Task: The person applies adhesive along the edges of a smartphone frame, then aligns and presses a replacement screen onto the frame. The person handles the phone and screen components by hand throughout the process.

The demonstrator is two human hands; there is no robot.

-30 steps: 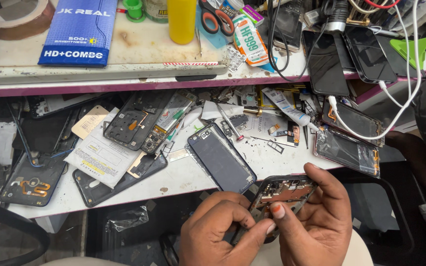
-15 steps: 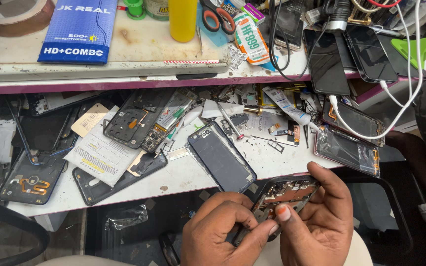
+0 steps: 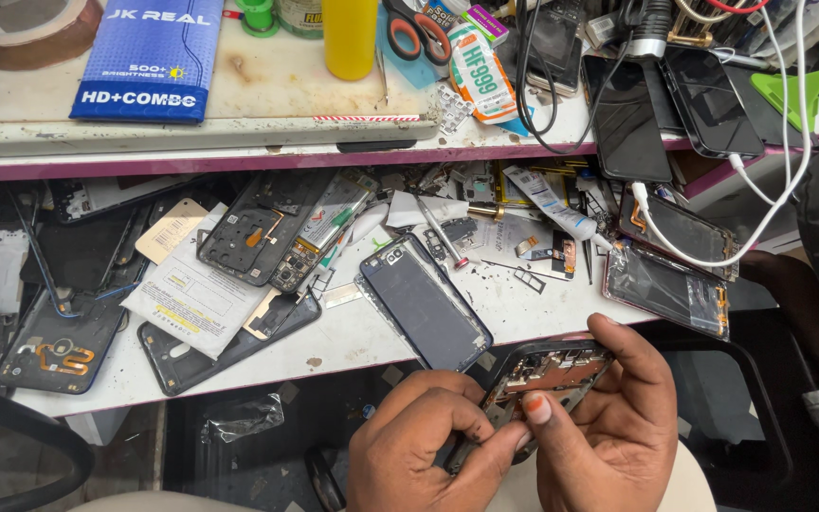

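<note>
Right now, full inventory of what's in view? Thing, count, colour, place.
opened phone: 1, dark, circuit board exposed, held in both hands below the bench edge
phone back panel: 1, dark grey-blue, bench front, centre
phone frames: several, black, bench left
paper sheet: 1, white, over the left frames
cracked phone: 1, dark, bench right
white cable: 1, right side, shelf down to bench
glue tube: 1, white, bench centre-right
blue box: 1, upper shelf, left
yellow bottle: 1, upper shelf
scissors: 1, orange handles, upper shelf
left hand: pinching a thin tool at the phone
right hand: cradling the phone
</note>
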